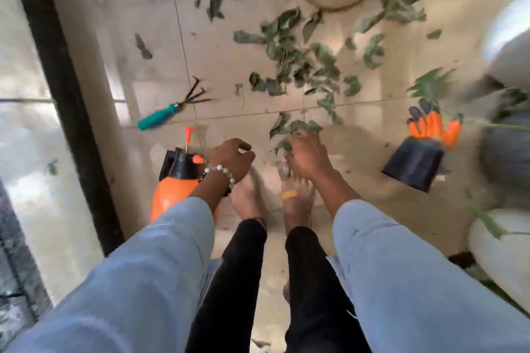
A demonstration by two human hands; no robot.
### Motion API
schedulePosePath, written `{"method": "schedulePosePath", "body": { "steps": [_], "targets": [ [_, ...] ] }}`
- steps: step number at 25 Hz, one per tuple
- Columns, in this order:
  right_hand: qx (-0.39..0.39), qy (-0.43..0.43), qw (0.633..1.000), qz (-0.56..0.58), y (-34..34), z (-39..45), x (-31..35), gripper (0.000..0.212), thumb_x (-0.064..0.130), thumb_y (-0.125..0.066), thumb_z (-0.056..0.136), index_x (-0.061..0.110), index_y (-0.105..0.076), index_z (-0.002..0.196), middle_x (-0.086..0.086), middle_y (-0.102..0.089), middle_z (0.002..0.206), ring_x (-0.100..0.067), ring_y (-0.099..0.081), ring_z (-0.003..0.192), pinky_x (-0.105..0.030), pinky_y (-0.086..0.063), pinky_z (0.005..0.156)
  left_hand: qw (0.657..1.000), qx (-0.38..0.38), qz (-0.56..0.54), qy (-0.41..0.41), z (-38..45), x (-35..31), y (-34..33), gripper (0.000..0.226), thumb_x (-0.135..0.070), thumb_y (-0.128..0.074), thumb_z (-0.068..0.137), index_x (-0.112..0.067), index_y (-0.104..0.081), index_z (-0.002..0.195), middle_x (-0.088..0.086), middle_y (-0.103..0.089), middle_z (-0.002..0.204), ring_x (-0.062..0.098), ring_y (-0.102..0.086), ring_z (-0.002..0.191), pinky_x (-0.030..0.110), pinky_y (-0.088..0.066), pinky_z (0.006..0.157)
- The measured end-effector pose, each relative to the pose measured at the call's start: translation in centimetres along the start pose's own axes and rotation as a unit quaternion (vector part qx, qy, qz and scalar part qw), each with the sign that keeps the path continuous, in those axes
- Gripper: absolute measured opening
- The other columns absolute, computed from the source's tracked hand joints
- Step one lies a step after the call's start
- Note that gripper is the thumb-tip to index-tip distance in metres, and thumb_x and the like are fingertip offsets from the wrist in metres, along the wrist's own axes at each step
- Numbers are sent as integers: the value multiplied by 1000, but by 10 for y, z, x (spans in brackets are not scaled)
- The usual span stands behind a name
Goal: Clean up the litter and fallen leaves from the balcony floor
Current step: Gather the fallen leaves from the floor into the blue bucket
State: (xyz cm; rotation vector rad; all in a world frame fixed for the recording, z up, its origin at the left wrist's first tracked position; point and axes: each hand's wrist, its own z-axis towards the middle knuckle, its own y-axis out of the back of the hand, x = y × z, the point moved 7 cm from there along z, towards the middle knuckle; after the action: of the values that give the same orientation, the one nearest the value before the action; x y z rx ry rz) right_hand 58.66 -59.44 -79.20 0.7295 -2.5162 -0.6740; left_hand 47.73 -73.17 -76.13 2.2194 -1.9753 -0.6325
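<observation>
The person bends low so both hands reach the floor; the right hand grabs some leaves near the feet; the left hand hangs loosely curled, holding nothing; more leaves lie scattered farther away, likely to be gathered next.

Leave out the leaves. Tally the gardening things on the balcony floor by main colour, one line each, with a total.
Orange: 2, the sprayer bottle and the pair of gloves
Teal: 1, the hand rake
Black: 1, the tipped pot
Total: 4
</observation>
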Motion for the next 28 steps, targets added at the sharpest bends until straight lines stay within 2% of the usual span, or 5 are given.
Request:
{"method": "schedulePosePath", "body": {
  "steps": [5, 16, 19, 23, 28],
  "targets": [
    [63, -38, 997, -36, -54, 76, -7, 55, 29, -49, 95, 36, -27, 145, -2, -2, 159, -36, 1, 144, -59, -14, 110, 986, -4, -155, 57, 72, 41, -42, 36, -41, -58, 66, -29, -59, 99, 9, -70, 101, 33, -67, 96, 50, -54, 89],
    [-61, 113, 899, 419, -19, 17, -6, 24, -8, -57, 85, 8, -74, 93, 0, -71, 94, -3, -62, 89, -14, -47, 84, 863, 5, -480, 159, 54, -3, -75, 17, -12, -48, 99, -3, -62, 96, 14, -63, 76, 19, -63, 56, 26, -55, 51],
    [-249, -35, 928, 274, -6, 39, -68, 21, 2, -62, 85, 11, -69, 103, -7, -66, 104, -20, -61, 97, -31, -50, 85, 897, -38, -419, 139, 63, 0, -68, 31, 2, -37, 100, -3, -63, 84, 8, -52, 63, 14, -44, 47, 17, -41, 40],
    [-85, -68, 994, 29, -41, 83, -67, 41, 27, -60, 92, 25, -47, 132, -17, -29, 140, -37, -30, 125, -40, -43, 90, 915, -56, -379, 127, 82, 22, -61, 37, -35, -45, 101, -9, -65, 83, 2, -43, 62, 14, -39, 50, 24, -36, 47],
    [-219, -3, 973, -65, -47, 103, -59, 14, -6, -64, 80, 4, -64, 89, -19, -56, 111, -36, -50, 107, -29, -37, 70, 856, -39, -475, 200, 75, 42, -79, 58, -53, -39, 98, -3, -65, 83, 4, -48, 62, 14, -41, 51, 25, -39, 50]
  ]
}}
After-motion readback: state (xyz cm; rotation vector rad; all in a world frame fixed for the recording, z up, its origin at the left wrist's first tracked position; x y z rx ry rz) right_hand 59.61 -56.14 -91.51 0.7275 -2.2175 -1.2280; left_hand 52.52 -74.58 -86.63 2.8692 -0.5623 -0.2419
